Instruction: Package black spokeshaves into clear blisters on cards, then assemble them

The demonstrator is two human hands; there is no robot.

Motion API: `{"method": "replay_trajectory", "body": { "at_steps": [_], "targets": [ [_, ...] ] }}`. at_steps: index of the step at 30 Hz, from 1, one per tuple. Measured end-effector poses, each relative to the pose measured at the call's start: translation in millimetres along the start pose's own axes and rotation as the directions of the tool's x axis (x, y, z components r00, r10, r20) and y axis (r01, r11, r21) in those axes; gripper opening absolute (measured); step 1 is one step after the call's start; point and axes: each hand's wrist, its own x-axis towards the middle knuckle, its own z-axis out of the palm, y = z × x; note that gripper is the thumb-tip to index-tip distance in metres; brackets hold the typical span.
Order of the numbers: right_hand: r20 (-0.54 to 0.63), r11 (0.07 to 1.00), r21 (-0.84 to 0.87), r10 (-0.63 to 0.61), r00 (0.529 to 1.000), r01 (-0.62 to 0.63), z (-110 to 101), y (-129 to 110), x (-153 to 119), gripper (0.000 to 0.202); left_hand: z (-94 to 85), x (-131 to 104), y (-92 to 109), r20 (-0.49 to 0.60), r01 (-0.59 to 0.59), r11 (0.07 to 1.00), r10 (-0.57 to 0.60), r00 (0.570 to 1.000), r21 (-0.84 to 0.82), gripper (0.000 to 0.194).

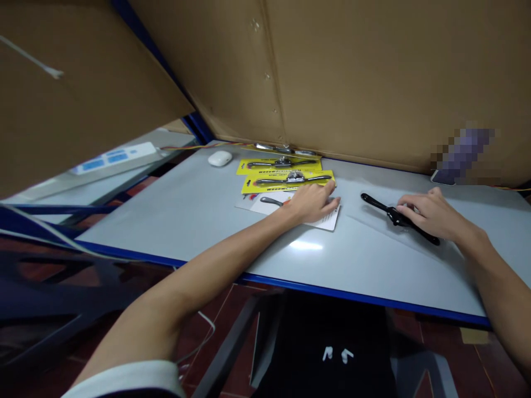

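A black spokeshave lies slantwise on a sheet of clear plastic on the right side of the table. My right hand has its curled fingers and thumb at the spokeshave's middle and near handle, covering part of it. My left hand rests over a white printed card, fingers apart, with nothing gripped. Just beyond it lie spokeshaves on yellow cards: a nearer pack and a farther pack, with another spokeshave at the back.
A white earbud case sits at the table's back left. Brown cardboard walls rise behind and to the left. A white power strip is on the neighbouring surface. The grey table has a blue front edge. A pixelated patch hides something at right.
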Motion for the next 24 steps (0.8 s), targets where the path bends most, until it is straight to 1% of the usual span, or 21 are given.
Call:
{"method": "replay_trajectory", "body": {
  "at_steps": [2, 4, 6, 8, 10, 12, 13, 15, 17, 20, 24],
  "targets": [
    [-0.05, 0.999, -0.036, 0.005, 0.999, -0.007, 5, 2, 1, 0.039, -1.9, -1, 2, -0.018, -0.001, 0.995, -0.001, 1.0, -0.099, 0.038],
    [-0.112, 0.998, -0.055, 0.004, 0.994, -0.01, 9, 2, 3, 0.037, -6.0, -3, 4, -0.042, -0.04, 0.976, 0.032, 0.999, -0.214, 0.037],
    [-0.152, 0.998, -0.062, 0.013, 0.988, -0.022, 12, 1, 5, 0.035, -13.6, -4, 5, -0.072, -0.097, 0.938, 0.077, 0.994, -0.332, 0.034],
    [-0.153, 0.996, -0.068, 0.04, 0.987, -0.051, 13, 1, 5, 0.035, -24.5, -6, 4, -0.103, -0.161, 0.886, 0.128, 0.986, -0.434, 0.028],
    [-0.128, 0.995, -0.076, 0.059, 0.99, -0.07, 14, 1, 5, 0.035, -36.7, -7, 0, -0.121, -0.198, 0.836, 0.158, 0.98, -0.512, 0.026],
    [-0.095, 0.998, -0.057, 0.024, 0.995, -0.03, 14, 1, 4, 0.035, -47.5, -8, -8, -0.142, -0.187, 0.819, 0.13, 0.981, -0.543, 0.028],
    [-0.091, 0.999, -0.036, -0.004, 0.996, 0.001, 14, 0, 4, 0.035, -51.5, -8, -13, -0.161, -0.167, 0.835, 0.095, 0.982, -0.524, 0.03],
    [-0.104, 0.999, 0.001, -0.044, 0.994, 0.045, 15, -3, 4, 0.037, -55.9, -7, -23, -0.215, -0.114, 0.902, 0.024, 0.976, -0.416, 0.032],
    [-0.13, 0.999, 0.007, -0.032, 0.991, 0.033, 17, -8, 3, 0.037, -55.0, -6, -32, -0.263, -0.067, 0.961, -0.007, 0.965, -0.269, 0.032],
    [-0.15, 1.0, -0.014, 0.006, 0.989, -0.009, 18, -18, 2, 0.037, -46.6, -4, -36, -0.29, -0.053, 0.992, 0.017, 0.957, -0.114, 0.034],
    [-0.176, 0.999, -0.007, 0.031, 0.984, -0.033, 21, -31, 2, 0.037, -34.7, -5, -24, -0.318, -0.114, 0.993, 0.094, 0.943, -0.043, 0.036]
  ]
}}
